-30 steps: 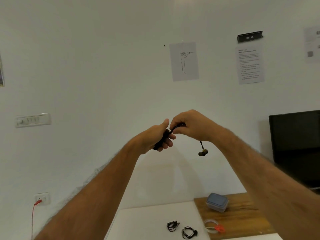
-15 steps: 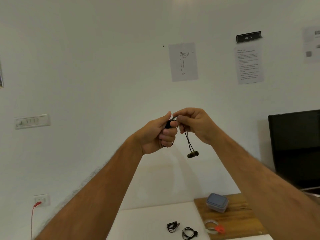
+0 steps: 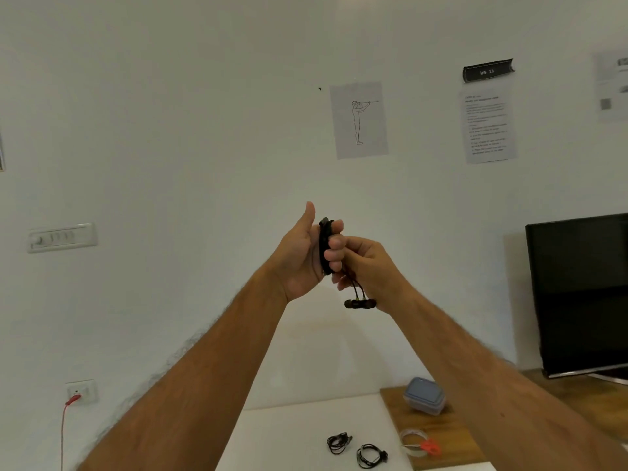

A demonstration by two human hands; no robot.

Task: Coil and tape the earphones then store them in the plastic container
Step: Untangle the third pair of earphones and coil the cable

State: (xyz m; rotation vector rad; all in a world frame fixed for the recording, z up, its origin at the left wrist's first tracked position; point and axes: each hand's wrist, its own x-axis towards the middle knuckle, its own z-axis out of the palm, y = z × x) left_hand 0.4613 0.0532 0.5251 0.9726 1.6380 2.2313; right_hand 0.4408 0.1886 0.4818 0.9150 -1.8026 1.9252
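Up in front of the wall, both forearms reach forward and meet. Left hand [image 3: 302,253] stands upright, thumb pointing up, fingers curled round the black coiled earphones [image 3: 327,246]. Right hand [image 3: 368,266] sits just beside it, fingers pinching the cable below the coil (the two earbuds [image 3: 360,303] dangle beneath). Well below, the lidded plastic container [image 3: 424,399] rests on the wooden board [image 3: 441,436], near a tape roll [image 3: 413,440].
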